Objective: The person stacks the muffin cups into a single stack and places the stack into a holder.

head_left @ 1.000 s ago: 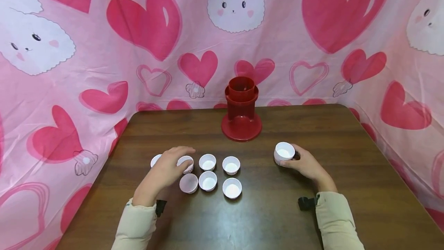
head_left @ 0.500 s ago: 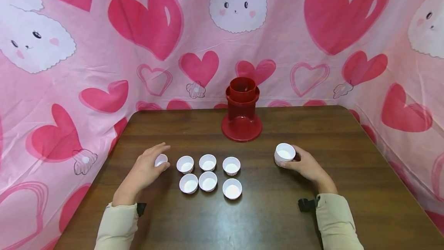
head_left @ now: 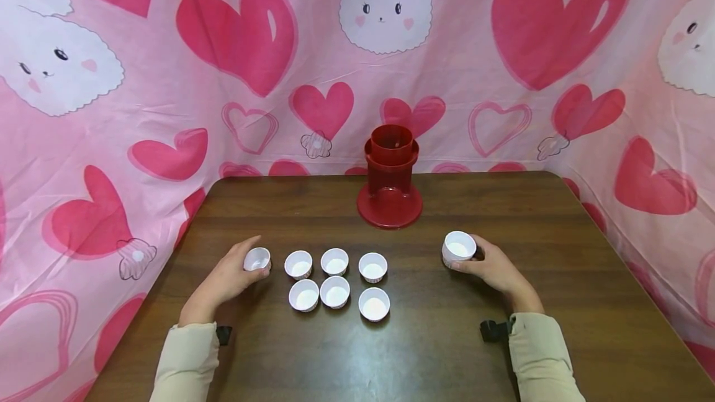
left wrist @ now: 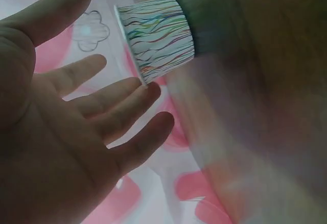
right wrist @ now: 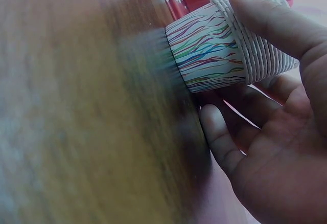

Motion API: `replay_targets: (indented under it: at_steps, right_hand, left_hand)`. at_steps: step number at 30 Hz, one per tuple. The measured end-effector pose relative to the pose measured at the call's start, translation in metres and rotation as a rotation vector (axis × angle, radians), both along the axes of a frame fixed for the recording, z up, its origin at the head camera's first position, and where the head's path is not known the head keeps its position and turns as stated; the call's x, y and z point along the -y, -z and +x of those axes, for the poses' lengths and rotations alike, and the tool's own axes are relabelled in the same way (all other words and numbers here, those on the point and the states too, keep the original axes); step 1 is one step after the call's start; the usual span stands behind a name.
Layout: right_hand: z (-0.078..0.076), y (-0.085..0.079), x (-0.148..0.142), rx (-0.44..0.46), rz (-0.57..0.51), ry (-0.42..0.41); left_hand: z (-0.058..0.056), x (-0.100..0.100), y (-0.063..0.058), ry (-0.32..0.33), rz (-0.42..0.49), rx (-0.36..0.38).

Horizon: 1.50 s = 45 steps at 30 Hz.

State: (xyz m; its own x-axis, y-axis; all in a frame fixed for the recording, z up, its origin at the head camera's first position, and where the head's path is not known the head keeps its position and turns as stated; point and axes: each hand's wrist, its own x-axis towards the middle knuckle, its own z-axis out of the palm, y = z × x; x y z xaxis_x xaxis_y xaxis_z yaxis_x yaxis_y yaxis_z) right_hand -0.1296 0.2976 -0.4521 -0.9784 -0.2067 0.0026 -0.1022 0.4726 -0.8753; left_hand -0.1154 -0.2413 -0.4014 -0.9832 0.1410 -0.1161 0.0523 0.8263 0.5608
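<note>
Left hand (head_left: 226, 278): fingers spread and fairly straight, thumb well away from them, placed around the lone cup (head_left: 257, 259); a fingertip seems to meet the rim, though I cannot tell whether it truly touches.
Lone cup: upright in the gap between the left hand's thumb and fingers, apparently standing on the tabletop (head_left: 424, 358).
Right hand (head_left: 494, 268): curled round the stack of cups (head_left: 458, 248), thumb across the rims.
Stack of cups: upright in the right hand; whether its base rests on the tabletop is unclear.
Six loose cups (head_left: 334, 292): between the hands, nearer the left, in two rows of three.
Red holder (head_left: 389, 178): beyond and between the hands.
Cup handling: probably paper, so very light and easily dented; a gentle pinch just below the rolled rim should suit. The nested walls should be stiffer.
Hard to see: the right fingers behind the stack, its exact count, and the holder's inside; the wrist views blur the tabletop.
</note>
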Motion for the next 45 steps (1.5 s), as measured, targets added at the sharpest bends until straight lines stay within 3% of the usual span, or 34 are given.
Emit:
replay_targets:
  at_steps: [4,11,18,45]
  right_hand:
    - [0.001,0.0,0.0,0.003,0.004,0.0]
    - [0.001,-0.001,0.001,0.016,-0.004,0.007]
    - [0.0,-0.001,0.0,0.028,-0.011,0.006]
    - [0.001,-0.001,0.0,0.036,-0.022,0.007]
  left_hand:
    - [0.0,0.0,0.0,-0.023,-0.024,0.025]
    - [0.0,0.002,0.001,-0.016,-0.081,-0.016]
    - [-0.001,0.003,0.003,-0.022,-0.117,-0.011]
    - [-0.002,0.002,0.011,-0.035,-0.045,-0.023]
